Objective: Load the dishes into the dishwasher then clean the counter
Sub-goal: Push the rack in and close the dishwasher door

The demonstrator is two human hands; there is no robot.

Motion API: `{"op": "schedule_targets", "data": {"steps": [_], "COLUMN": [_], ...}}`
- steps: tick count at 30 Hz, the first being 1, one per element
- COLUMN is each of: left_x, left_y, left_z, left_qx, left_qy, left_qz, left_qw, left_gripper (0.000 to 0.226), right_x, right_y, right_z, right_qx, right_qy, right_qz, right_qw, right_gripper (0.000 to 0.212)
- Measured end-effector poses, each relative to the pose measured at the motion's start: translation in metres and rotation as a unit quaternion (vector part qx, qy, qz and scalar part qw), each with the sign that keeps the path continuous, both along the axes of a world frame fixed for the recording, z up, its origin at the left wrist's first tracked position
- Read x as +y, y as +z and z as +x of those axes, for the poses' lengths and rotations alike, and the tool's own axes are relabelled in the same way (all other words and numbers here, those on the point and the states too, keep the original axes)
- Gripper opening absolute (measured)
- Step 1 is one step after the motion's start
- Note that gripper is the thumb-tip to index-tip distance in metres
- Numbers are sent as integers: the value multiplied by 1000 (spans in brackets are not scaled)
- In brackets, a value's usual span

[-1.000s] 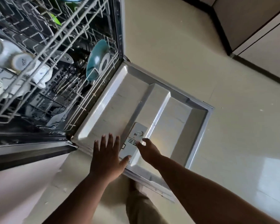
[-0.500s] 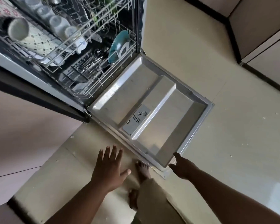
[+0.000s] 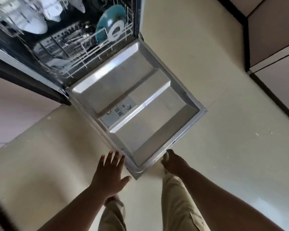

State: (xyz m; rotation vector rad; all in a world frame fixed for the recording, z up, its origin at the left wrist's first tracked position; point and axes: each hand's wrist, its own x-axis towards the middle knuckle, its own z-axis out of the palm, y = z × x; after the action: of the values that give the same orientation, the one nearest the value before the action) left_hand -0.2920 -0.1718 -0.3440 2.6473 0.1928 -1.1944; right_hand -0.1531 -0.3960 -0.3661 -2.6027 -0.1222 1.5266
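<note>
Floor point(image 3: 207, 47): pale beige, cabinets point(image 3: 274, 47) along its far right edge.
Dishwasher door point(image 3: 135, 104): lying open over the floor.
Teal plate point(image 3: 110, 25): in the rack.
My left hand point(image 3: 109, 174): fingers spread, empty.
My right hand point(image 3: 173, 162): at the door's near edge; grip unclear.

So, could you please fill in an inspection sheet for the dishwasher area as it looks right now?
Surface: beige floor, a few small specks.
Job's things: dishwasher door folded down flat; detergent compartment lid closed; teal plate upright in the lower rack; white dishes above, blurred.
Clutter: nothing seen.
Hands: left hand open, fingers spread, holding nothing; right hand at the door's front edge, grip cannot be told.
Cables: nothing seen.
Surroundings: cabinets with dark base strip.
</note>
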Motion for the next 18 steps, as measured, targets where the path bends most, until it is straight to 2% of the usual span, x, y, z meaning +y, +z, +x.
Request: {"op": "schedule_targets", "data": {"steps": [3, 4, 5, 6, 8, 10, 11, 12, 14, 16, 18], "left_x": [-42, -58, -72, -84, -101, -114, -119, -124, -131, -140, -148], "left_y": [-13, -19, -24, -33, -49, -68, -75, -82, -106, -130, -149], "left_z": [25, 35, 46, 56, 71, 76, 76, 76, 70, 64, 60], "left_qx": [3, 15, 33, 34, 38, 89, 120, 145, 155, 140, 114], "left_qy": [157, 228, 320, 426, 633, 754, 794, 825, 870, 902, 927], "left_qz": [-33, -49, -81, -119, -183, -209, -224, -243, -255, -266, -276], "left_qw": [987, 972, 944, 896, 751, 616, 552, 490, 393, 310, 227], "left_gripper": [75, 70, 65, 64, 60, 58, 54, 49, 49, 59, 70], "right_x": [-27, -36, -43, -51, -64, -77, -81, -84, -84, -83, -82], "right_y": [-15, -19, -23, -29, -40, -56, -65, -74, -92, -113, -132], "right_z": [32, 43, 54, 66, 88, 108, 115, 122, 132, 139, 143], "right_qx": [23, 34, 40, 45, 47, 32, 31, 37, 59, 99, 112], "right_qy": [44, 45, 32, 14, -28, -83, -118, -150, -216, -322, -409], "right_qz": [6, 5, 4, 7, 11, 10, 9, 14, 21, 28, 31], "right_qw": [999, 998, 999, 999, 998, 996, 993, 988, 974, 941, 905], "right_gripper": [54, 53, 52, 54, 55, 40, 24, 18, 30, 30, 41]}}
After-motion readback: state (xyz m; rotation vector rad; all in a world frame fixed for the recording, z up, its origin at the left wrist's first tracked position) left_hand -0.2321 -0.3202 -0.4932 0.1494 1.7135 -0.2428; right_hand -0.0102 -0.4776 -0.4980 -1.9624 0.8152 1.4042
